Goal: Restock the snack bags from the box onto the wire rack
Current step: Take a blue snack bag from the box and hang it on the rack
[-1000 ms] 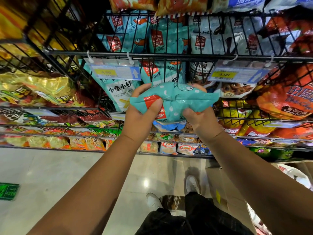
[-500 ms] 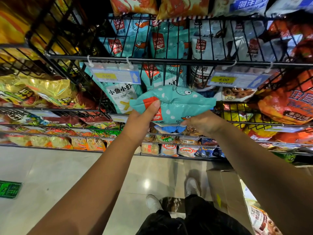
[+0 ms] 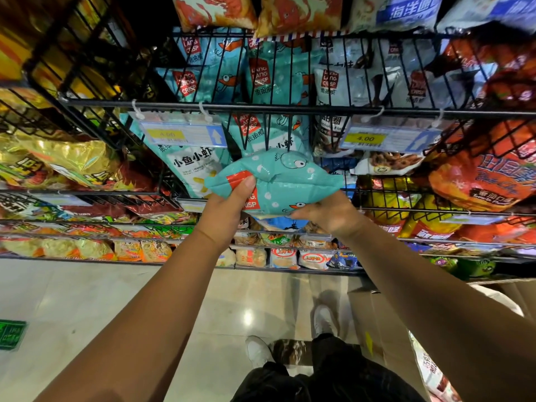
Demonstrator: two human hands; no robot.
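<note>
A teal snack bag [image 3: 278,181] with a cartoon fish and a red logo patch lies crosswise in front of the black wire rack [image 3: 290,107]. My left hand [image 3: 226,210] grips its left end, thumb pressed on the red patch. My right hand [image 3: 327,213] holds its lower right edge from underneath, its fingers curled under the bag. Matching teal bags [image 3: 269,79] stand behind the rack's wires just above. The open cardboard box [image 3: 385,323] sits on the floor at lower right, with more bags [image 3: 435,375] showing inside.
Two price tags [image 3: 185,134] [image 3: 385,137] hang from the rack's front bar. Gold bags [image 3: 66,161] fill the shelf to the left, orange bags [image 3: 481,181] the right. Lower shelves hold small packets. My white shoes [image 3: 258,349] stand on the tiled floor beside the box.
The teal bag has risen a little toward the rack's front bar. My right hand has slid from the bag's right end to under its lower edge.
</note>
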